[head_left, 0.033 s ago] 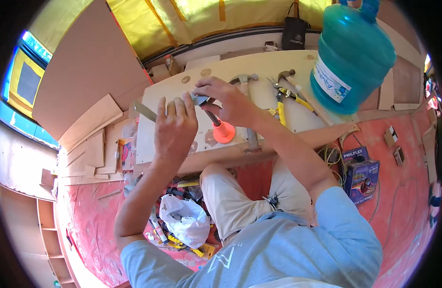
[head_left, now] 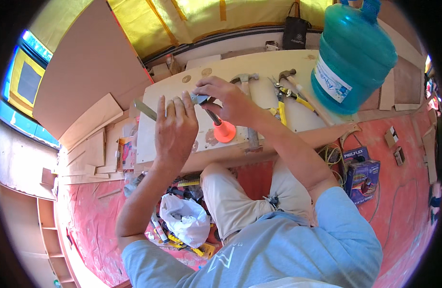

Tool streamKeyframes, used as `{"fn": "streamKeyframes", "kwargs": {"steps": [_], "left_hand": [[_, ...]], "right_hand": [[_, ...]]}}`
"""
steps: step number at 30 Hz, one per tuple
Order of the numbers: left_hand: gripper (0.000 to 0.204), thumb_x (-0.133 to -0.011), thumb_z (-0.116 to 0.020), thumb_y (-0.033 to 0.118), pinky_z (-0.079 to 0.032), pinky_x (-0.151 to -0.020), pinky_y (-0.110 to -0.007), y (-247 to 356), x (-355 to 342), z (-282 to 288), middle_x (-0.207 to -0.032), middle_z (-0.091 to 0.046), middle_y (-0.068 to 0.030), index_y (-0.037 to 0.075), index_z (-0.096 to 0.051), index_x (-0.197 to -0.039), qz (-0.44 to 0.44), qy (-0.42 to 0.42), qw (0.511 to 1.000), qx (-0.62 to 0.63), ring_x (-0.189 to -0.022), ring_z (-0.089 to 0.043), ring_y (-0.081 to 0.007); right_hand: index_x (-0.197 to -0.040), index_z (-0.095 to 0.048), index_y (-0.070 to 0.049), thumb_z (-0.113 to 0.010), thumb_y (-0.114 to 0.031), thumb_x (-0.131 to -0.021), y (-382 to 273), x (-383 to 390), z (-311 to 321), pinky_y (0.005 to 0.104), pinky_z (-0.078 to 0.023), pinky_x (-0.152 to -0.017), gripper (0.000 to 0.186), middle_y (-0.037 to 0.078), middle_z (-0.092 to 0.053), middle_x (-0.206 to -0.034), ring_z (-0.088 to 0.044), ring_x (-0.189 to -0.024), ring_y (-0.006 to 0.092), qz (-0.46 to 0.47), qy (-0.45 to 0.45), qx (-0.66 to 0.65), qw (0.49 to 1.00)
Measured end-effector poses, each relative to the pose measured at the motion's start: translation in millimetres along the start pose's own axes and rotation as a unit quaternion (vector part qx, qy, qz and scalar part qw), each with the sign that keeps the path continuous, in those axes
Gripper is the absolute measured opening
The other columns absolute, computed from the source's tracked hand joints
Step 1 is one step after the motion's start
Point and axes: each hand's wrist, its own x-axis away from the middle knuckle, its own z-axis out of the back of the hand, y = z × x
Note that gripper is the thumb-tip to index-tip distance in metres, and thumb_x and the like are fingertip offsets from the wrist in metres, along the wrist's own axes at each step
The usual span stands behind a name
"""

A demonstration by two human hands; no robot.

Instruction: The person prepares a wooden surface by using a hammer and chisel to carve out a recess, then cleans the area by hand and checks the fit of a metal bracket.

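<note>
Over pale bench (head_left: 273,61) nr yellow sheeting (head_left: 201,21), R hand (head_left: 232,102) pinches metal pc (head_left: 199,99); L hand (head_left: 176,126) straight-fingered, grip unclear.

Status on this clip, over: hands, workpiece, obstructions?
Right hand gripping metal piece. Left hand outstretched over flat strip, grip hidden. Orange cone close below right hand; hammer partly hidden by that hand.

Far-right blue jug (head_left: 353,57), its top cut off
Left hand (head_left: 176,127) hides part of a flat bar (head_left: 145,110).
</note>
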Motion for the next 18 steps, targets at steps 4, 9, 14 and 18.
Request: {"fn": "streamKeyframes", "kwargs": {"steps": [4,9,14,18], "left_hand": [[0.041,-0.081,-0.058,0.01,-0.03,-0.114,-0.045,-8.3,9.4,10.9,-0.098,-0.063,-0.0134,-0.003,-0.059,-0.119,0.048,-0.045,0.998,-0.015,-0.1,-0.061,-0.0231],[0.024,-0.08,-0.058,0.006,-0.028,-0.114,-0.046,-18.6,9.0,14.7,-0.097,-0.066,-0.0084,0.001,-0.062,-0.103,0.026,-0.05,0.993,0.104,-0.093,-0.063,-0.0229],[0.018,-0.087,-0.057,0.01,-0.039,-0.103,-0.042,-44.8,9.3,-6.8,-0.092,-0.067,-0.0128,0.003,-0.063,-0.102,0.073,-0.032,0.964,0.254,-0.089,-0.065,-0.0263],[0.026,-0.096,-0.056,0.02,-0.049,-0.075,-0.037,-63.8,8.1,-31.5,-0.08,-0.067,-0.0117,-0.002,-0.066,-0.103,0.221,-0.016,0.853,0.473,-0.075,-0.064,-0.0241]], "right_hand": [[-0.11,-0.063,-0.005,-0.075,0.001,-0.073,2.6,-2.8,-0.5,0.0372,-0.052,-0.089,0.039,0.011,-0.059,-0.113,-0.061,-0.103,0.0304,0.011,0.007,0.014,1.0],[-0.115,-0.059,-0.005,-0.073,0.004,-0.074,1.4,-0.8,-2.9,0.0345,-0.054,-0.087,0.044,0.011,-0.059,-0.115,-0.062,-0.103,0.0288,-0.007,0.023,-0.03,0.999],[-0.123,-0.053,-0.003,-0.07,0.002,-0.08,2.1,13.3,-34.2,0.0312,-0.056,-0.078,0.047,0.014,-0.063,-0.114,-0.066,-0.095,0.0241,-0.249,0.172,-0.269,0.914],[-0.128,-0.048,-0.002,-0.06,-0.008,-0.092,24.0,21.7,-38.4,0.0284,-0.053,-0.074,0.038,0.009,-0.065,-0.1,-0.064,-0.084,0.0157,-0.295,0.01,-0.268,0.917]]}}
